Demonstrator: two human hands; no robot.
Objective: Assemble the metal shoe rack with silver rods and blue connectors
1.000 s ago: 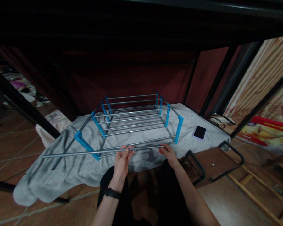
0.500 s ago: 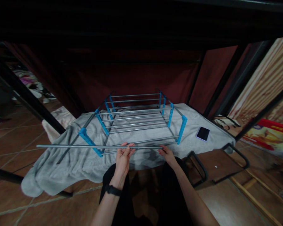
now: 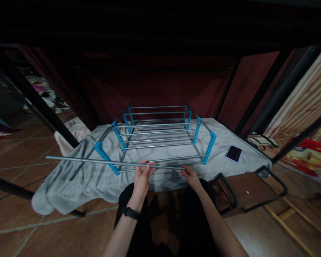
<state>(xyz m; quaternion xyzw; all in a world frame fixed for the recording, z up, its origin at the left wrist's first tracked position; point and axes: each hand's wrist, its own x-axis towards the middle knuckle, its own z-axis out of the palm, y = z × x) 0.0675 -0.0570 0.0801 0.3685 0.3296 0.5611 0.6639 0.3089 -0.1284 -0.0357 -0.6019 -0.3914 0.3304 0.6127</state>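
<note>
Cream ribbed cloth (image 3: 72, 134) is seen at the left, partly hidden behind a black post (image 3: 49, 114). Beside it, a grey blanket (image 3: 75, 189) is spread beneath the dark overhead structure, rumpled most at its left end. Over this blanket a loose metal rod (image 3: 93, 161) is held roughly level, its free left end extended well past the rack (image 3: 160, 132), which is built of metal bars and blue brackets and is set on the blanket. The rod is gripped between thumb and fingers by the left hand (image 3: 142, 176), above a wrist circled by a black band (image 3: 131, 213). Its right end is pinched in the fingertips of the right hand (image 3: 190, 176). Whether the rack is touched by the rod cannot be told. Farther right, a dark-screened phone (image 3: 233, 154) is laid on the blanket, near a brown board framed in black tubing (image 3: 253, 191). At the far right, a red-and-yellow box (image 3: 310, 159) is seen.
</note>
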